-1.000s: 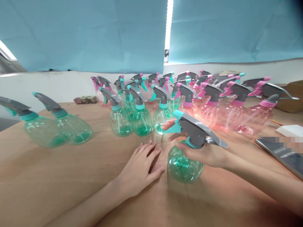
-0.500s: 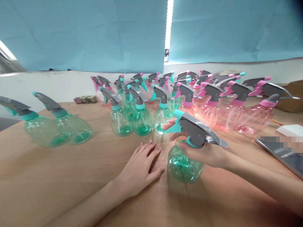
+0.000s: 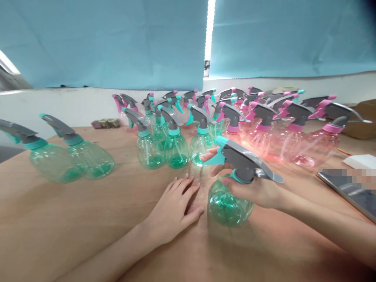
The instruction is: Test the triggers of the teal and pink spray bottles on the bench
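In front of me on the right is a green spray bottle [image 3: 230,205] with a grey and turquoise trigger head, tilted a little. My right hand [image 3: 252,191] grips it around the neck, just under the head, with some fingers reaching past the turquoise trigger. My left hand [image 3: 173,209] lies flat on the wooden table [image 3: 96,227], fingers stretched out and holding nothing. Just beyond its fingertips stand green spray bottles [image 3: 176,150] with turquoise collars.
Pink spray bottles [image 3: 313,145] crowd the back right, mixed with others behind. Two green spray bottles [image 3: 91,158] stand at the left. A tablet-like dark device [image 3: 352,194] lies at the right edge, near a brown box [image 3: 362,119]. Small bundles [image 3: 105,123] sit at the back.
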Demonstrator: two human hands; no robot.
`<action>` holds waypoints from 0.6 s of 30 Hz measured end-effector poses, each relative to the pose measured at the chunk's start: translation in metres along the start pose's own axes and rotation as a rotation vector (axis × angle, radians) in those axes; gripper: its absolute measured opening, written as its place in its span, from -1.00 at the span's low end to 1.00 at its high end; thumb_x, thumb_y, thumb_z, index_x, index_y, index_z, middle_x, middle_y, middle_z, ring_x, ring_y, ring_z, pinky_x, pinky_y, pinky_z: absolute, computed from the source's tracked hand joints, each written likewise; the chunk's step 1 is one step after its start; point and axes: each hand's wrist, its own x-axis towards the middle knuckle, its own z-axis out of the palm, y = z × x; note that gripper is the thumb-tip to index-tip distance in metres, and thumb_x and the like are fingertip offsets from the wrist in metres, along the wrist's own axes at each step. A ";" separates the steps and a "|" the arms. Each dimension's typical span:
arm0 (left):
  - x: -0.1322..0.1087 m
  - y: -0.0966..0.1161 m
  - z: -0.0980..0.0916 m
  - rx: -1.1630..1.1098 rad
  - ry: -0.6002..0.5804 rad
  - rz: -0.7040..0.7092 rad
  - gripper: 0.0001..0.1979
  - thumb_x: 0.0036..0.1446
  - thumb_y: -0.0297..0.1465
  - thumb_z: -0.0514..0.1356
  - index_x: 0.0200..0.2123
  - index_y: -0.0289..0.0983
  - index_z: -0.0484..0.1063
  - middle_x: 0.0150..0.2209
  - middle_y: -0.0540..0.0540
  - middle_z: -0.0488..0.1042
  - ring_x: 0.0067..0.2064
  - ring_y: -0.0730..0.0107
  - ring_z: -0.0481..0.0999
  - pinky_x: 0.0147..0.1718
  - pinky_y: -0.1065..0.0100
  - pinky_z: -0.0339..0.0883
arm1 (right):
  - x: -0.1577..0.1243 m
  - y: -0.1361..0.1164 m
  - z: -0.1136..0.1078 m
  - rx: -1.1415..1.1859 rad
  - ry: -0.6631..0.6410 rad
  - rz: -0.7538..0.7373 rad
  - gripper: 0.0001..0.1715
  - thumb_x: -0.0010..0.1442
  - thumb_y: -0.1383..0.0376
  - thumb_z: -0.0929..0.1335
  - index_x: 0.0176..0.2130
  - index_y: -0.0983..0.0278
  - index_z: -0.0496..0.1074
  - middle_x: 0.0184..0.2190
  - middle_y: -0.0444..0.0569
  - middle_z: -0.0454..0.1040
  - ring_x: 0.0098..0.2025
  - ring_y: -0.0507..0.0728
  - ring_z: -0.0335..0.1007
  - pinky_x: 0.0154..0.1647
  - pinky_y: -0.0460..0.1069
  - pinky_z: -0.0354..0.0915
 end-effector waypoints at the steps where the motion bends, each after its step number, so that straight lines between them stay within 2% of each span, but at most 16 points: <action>1: 0.000 0.000 0.000 0.001 -0.004 0.001 -0.49 0.27 -0.17 0.13 0.20 -0.30 0.26 0.23 -0.26 0.27 0.27 0.01 0.18 0.21 -0.05 0.05 | 0.000 0.000 0.000 -0.001 -0.001 0.000 -0.52 0.07 0.49 0.30 -0.03 0.13 0.32 -0.01 -0.07 0.47 -0.26 0.03 0.50 -0.24 -0.04 0.44; 5: 0.000 -0.001 0.001 0.008 -0.006 0.011 -0.49 0.28 -0.17 0.12 0.21 -0.29 0.25 0.23 -0.23 0.27 0.28 0.02 0.15 0.22 -0.04 0.03 | 0.002 -0.003 0.000 -0.013 0.011 0.021 -0.50 0.04 0.48 0.30 -0.03 0.13 0.32 -0.02 -0.06 0.48 -0.28 0.04 0.50 -0.25 -0.02 0.44; 11: 0.001 -0.002 0.002 0.009 0.004 0.012 -0.49 0.29 -0.16 0.11 0.22 -0.27 0.23 0.24 -0.22 0.27 0.29 0.04 0.14 0.22 -0.04 0.03 | 0.006 -0.014 0.000 -0.089 0.021 0.015 -0.61 0.00 0.39 0.28 -0.14 0.12 0.38 -0.30 -0.09 0.52 -0.31 0.12 0.47 -0.31 0.04 0.43; 15: 0.001 -0.003 0.002 0.012 -0.003 0.003 -0.48 0.28 -0.16 0.10 0.22 -0.28 0.23 0.24 -0.24 0.25 0.28 0.04 0.15 0.21 -0.03 0.04 | 0.005 -0.017 -0.002 -0.057 -0.009 0.034 -0.57 -0.01 0.42 0.26 -0.12 0.11 0.38 -0.32 -0.12 0.51 -0.32 0.09 0.47 -0.29 0.00 0.42; 18: 0.001 -0.003 0.002 0.004 0.008 0.008 -0.49 0.28 -0.16 0.10 0.21 -0.27 0.23 0.24 -0.23 0.26 0.28 0.03 0.15 0.21 -0.05 0.04 | 0.006 -0.019 -0.002 -0.063 -0.010 0.044 -0.61 -0.04 0.44 0.24 -0.20 0.13 0.38 -0.35 -0.14 0.47 -0.34 0.06 0.47 -0.35 -0.05 0.41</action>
